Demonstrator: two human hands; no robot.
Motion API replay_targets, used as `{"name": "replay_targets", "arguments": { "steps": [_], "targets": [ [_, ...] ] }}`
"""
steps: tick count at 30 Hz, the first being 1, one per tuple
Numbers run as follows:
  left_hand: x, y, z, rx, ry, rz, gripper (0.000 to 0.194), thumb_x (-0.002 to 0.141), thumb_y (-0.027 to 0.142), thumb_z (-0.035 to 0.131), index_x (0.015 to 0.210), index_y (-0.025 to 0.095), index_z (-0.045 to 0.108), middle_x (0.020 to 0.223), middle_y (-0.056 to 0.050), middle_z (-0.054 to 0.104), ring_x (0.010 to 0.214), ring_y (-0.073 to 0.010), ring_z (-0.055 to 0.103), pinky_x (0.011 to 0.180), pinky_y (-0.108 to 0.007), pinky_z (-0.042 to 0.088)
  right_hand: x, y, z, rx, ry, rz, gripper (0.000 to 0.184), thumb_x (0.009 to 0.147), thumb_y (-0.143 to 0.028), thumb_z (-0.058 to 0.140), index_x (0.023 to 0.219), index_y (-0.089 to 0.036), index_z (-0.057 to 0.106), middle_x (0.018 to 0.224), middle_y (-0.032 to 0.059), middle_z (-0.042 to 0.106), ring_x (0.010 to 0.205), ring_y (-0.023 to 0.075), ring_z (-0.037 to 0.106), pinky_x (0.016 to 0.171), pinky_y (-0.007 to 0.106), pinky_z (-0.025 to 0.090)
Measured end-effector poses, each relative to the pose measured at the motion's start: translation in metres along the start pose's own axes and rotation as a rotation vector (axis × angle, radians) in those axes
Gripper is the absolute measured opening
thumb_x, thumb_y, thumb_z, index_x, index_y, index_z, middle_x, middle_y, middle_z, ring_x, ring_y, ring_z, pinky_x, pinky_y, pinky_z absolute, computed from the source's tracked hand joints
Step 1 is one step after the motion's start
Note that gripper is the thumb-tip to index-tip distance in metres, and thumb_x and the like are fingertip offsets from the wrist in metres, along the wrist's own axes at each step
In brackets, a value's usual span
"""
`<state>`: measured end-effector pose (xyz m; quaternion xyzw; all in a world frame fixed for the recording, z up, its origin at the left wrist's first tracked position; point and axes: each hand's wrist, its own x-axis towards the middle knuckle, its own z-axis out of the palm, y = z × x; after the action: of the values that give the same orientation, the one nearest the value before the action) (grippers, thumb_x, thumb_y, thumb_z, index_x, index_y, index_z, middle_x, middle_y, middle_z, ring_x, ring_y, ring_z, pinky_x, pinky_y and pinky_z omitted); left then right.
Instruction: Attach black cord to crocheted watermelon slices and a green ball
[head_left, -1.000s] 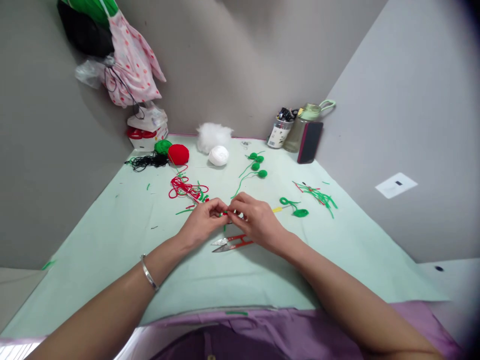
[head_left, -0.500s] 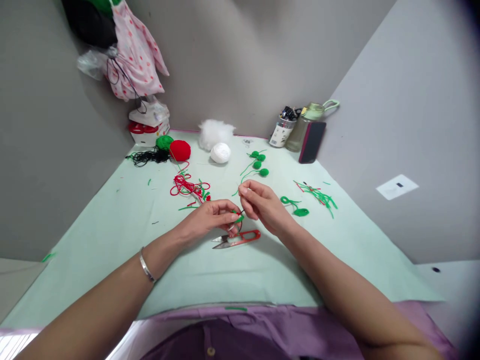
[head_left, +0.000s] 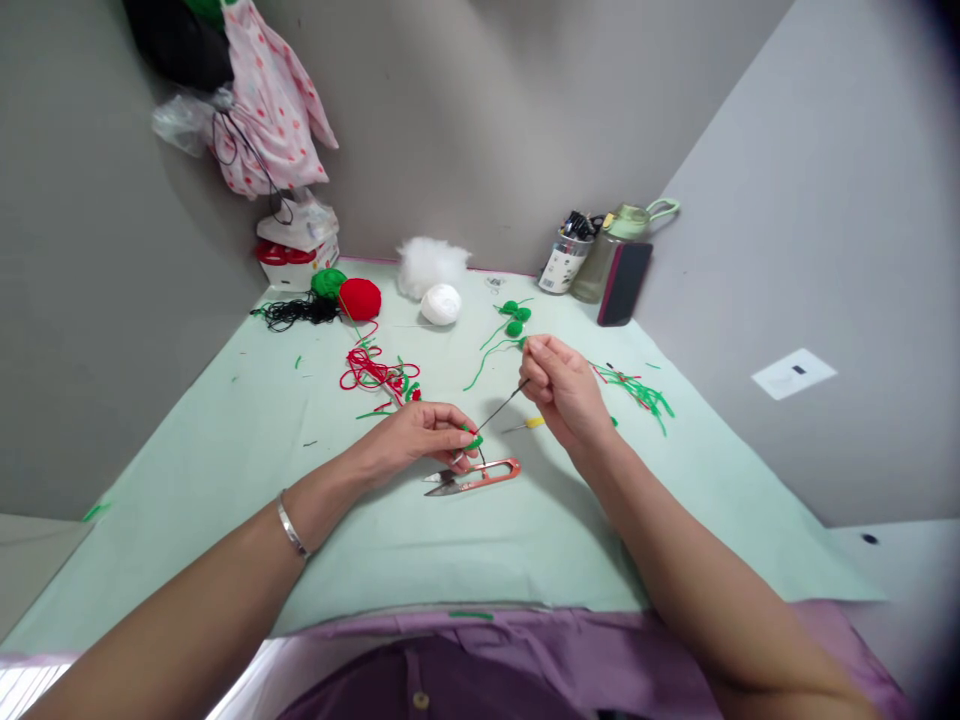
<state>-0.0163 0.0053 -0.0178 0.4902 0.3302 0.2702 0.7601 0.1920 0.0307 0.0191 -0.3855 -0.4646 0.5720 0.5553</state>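
With the snips [head_left: 472, 477] as our landmark, our left hand [head_left: 442, 436] is pinching the green piece [head_left: 472, 440] just beyond them, while our right hand [head_left: 559, 385], fingers closed, is drawing the black yarn [head_left: 501, 407] taut, up and to their right.

Yarn ball [head_left: 360, 299] red; hanging cloth [head_left: 268, 110] pink, red-dotted; thread [head_left: 502, 405] black.
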Motion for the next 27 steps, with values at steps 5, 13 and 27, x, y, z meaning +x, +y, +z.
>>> {"name": "replay_targets", "arguments": {
  "steps": [5,13,27],
  "targets": [
    [-0.001,0.001,0.000,0.001,0.004,-0.003,0.025,0.076,0.033,0.076,0.089,0.013,0.066,0.070,-0.006,0.072,0.066,-0.0162,0.067,0.072,-0.032,0.050,0.002,-0.001,-0.005,0.012,0.008,-0.026,0.028,0.079,-0.037,0.072,0.079,-0.018,0.051,0.053,-0.0096,0.033,0.043,0.0035,0.022,0.041,0.019,0.015],
    [0.000,0.002,0.002,-0.011,0.010,-0.021,0.027,0.074,0.034,0.077,0.087,0.014,0.066,0.069,-0.006,0.072,0.064,-0.0159,0.066,0.070,-0.032,0.050,0.003,-0.003,-0.008,-0.014,0.033,-0.062,0.032,0.078,-0.041,0.073,0.078,-0.019,0.050,0.053,-0.0097,0.032,0.042,0.0035,0.022,0.040,0.019,0.017],
    [0.000,0.001,0.000,-0.001,0.003,-0.015,0.026,0.074,0.034,0.077,0.087,0.014,0.066,0.070,-0.006,0.072,0.065,-0.0157,0.066,0.069,-0.032,0.049,0.005,-0.005,-0.010,-0.016,0.061,-0.087,0.032,0.078,-0.042,0.073,0.078,-0.019,0.051,0.054,-0.0089,0.032,0.042,0.0038,0.022,0.039,0.019,0.017]
  ]
}}
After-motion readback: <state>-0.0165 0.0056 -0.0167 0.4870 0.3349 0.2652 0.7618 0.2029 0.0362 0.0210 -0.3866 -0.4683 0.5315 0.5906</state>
